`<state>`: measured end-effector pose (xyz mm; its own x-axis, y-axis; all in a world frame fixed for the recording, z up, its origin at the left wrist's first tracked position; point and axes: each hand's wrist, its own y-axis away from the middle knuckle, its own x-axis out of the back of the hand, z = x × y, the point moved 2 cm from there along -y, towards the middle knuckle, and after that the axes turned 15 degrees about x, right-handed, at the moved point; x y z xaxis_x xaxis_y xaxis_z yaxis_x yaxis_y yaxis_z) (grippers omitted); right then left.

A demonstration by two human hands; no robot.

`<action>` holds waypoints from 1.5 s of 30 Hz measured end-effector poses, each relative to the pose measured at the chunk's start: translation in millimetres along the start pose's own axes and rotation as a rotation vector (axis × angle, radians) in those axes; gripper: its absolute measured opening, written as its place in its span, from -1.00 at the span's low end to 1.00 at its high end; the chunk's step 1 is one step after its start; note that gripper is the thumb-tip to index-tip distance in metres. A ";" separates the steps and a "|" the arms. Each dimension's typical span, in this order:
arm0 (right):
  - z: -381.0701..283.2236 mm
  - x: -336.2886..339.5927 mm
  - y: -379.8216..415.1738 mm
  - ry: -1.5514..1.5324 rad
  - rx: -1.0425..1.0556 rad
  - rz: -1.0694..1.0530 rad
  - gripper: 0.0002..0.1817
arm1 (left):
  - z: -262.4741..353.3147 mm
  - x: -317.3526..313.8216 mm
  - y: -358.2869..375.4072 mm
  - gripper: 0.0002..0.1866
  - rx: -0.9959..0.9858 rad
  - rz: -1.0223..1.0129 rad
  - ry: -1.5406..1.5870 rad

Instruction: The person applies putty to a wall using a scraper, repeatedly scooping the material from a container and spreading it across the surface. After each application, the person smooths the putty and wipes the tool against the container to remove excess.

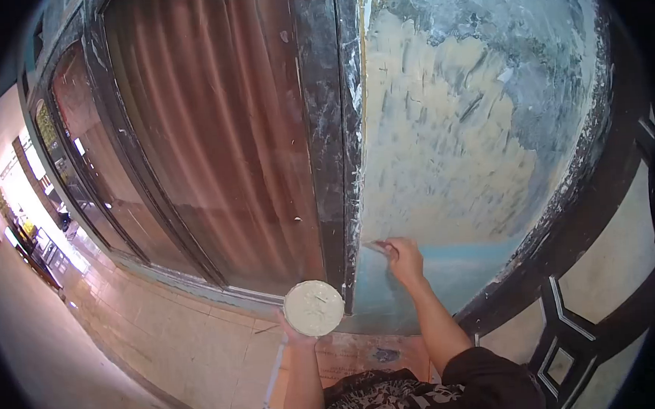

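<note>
My left hand (299, 333) supports a round tub (286, 322) from below and the side. Cream-coloured paste (312, 307) fills it, with a few marks in the surface. My right hand (407, 261) is closed around a thin, flat tool that looks like a putty knife (375, 245). Its blade meets the wall by the dark frame, and its exact shape is hard to make out. Above that hand the wall (443, 146) carries a patchy cream coat with grey streaks. Below it runs a light blue-green band (457, 268).
A dark wooden window frame (324, 130) stands left of the wall, with a reddish-brown curtain (212, 122) behind glass. At right is a dark panelled door (572, 340). Cardboard (350, 355) lies on the tiled floor (187, 345). A bright passage opens at far left.
</note>
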<state>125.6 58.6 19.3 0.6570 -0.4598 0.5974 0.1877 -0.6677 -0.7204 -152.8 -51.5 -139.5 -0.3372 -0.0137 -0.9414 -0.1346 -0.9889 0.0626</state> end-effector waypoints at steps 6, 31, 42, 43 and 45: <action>3.6 -10.7 -15.0 0.030 -0.019 -0.047 -0.80 | 1.9 -20.3 -3.8 0.05 0.076 -0.035 0.022; -64.7 1.9 -12.4 -0.554 0.434 -0.247 -0.43 | 13.3 -78.5 -35.0 0.05 0.072 0.039 0.030; -68.1 -9.0 -1.5 -0.495 0.510 -0.285 -0.40 | 10.7 -103.9 -21.1 0.05 0.133 0.023 0.028; -67.9 -9.8 -0.8 -0.506 0.491 -0.290 -0.39 | 9.5 -97.7 -24.3 0.04 0.140 -0.004 0.040; -68.5 -11.1 0.0 -0.502 0.505 -0.273 -0.40 | 8.7 -98.6 -23.6 0.04 0.147 -0.031 0.052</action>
<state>68.3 23.6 36.8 0.7698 0.0850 0.6326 0.6231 -0.3150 -0.7159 -124.5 -25.5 -45.3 -0.2821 0.0048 -0.9594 -0.2808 -0.9566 0.0778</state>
